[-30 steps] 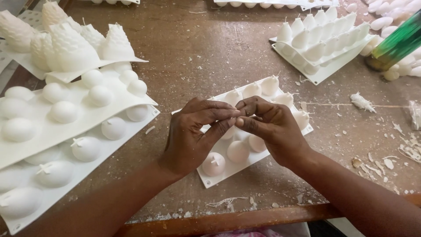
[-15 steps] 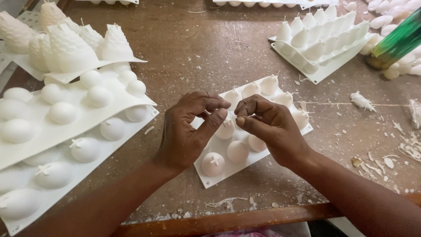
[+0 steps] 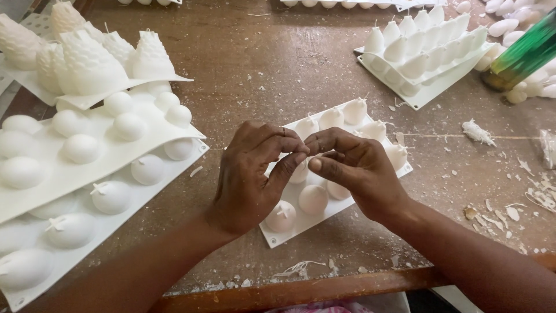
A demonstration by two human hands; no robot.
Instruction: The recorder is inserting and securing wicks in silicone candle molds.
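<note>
A small white silicone mould (image 3: pixel 274 234) with several rounded humps and short wicks lies at the middle of the brown table. My left hand (image 3: pixel 252 177) and my right hand (image 3: pixel 356 168) hover over it, fingertips meeting above its centre. Both pinch a thin wick (image 3: pixel 307 149) that rises from a hump under them; the wick is almost fully hidden by the fingers. My left thumb points up toward the pinch. Humps at the mould's near corner (image 3: pixel 281 215) and far end (image 3: pixel 354 110) stay uncovered.
Large white moulds with ball-shaped humps (image 3: pixel 81 148) and pinecone-shaped ones (image 3: pixel 87 64) fill the left side. Another white mould (image 3: pixel 417 55) sits far right beside a green bottle (image 3: pixel 524 55). Wax scraps (image 3: pixel 479 132) litter the right. The table's wooden edge (image 3: pixel 289 290) runs along the front.
Both hands stay pinched together over the small mould. My left thumb has lifted a little toward the fingertips; nothing else has moved.
</note>
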